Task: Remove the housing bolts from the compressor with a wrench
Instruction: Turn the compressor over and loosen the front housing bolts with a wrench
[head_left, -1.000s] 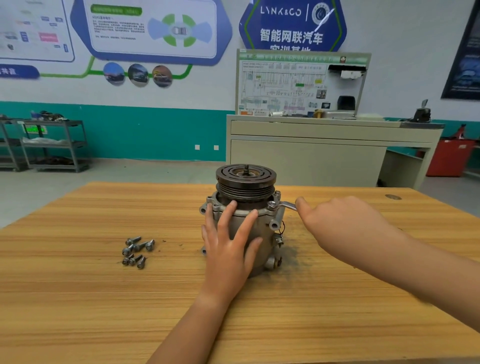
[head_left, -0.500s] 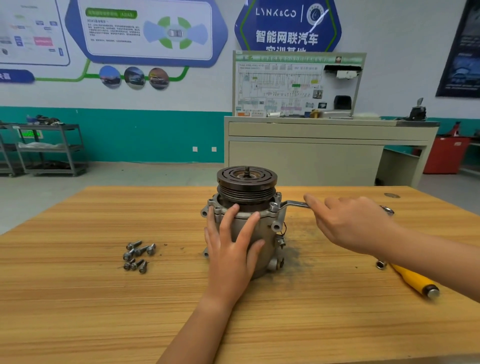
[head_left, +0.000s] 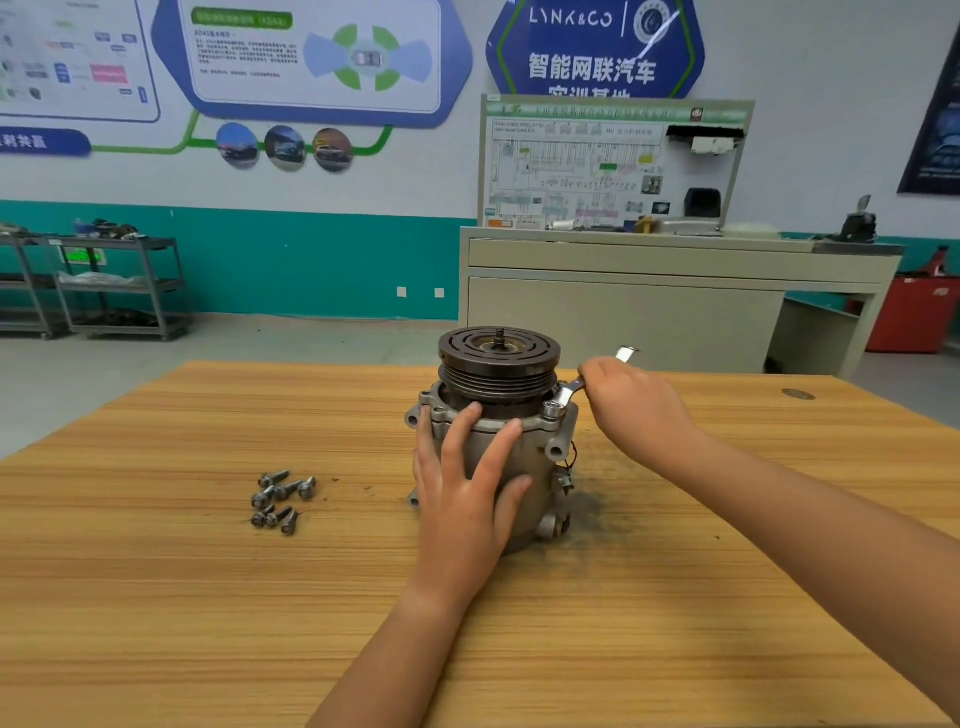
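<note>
The compressor (head_left: 543, 483) stands upright near the middle of the worktop (head_left: 208, 597), its dark grooved pulley (head_left: 498, 364) on top and a grey cast body with lugged flange below. On the flange's near right corner sits a bolt, capped by the ring end of the wrench (head_left: 569, 391) and so hidden. The wrench's long axis runs from that corner up and away to the right, and its open end pokes out beyond the knuckles. The right grip (head_left: 634, 405) is curled round the middle of the shaft, just right of the bolt, so the coming swing would pivot about that corner; which way it must turn cannot be read here. The left grip (head_left: 467, 493) lies spread flat against the near side of the body, fingers apart and pointing up toward the flange, likely bracing it against the turn. Loose bolts (head_left: 280, 499) lie in a small heap to the left, well apart from the compressor. A dark smear (head_left: 589, 506) marks the worktop beside its right foot.
</note>
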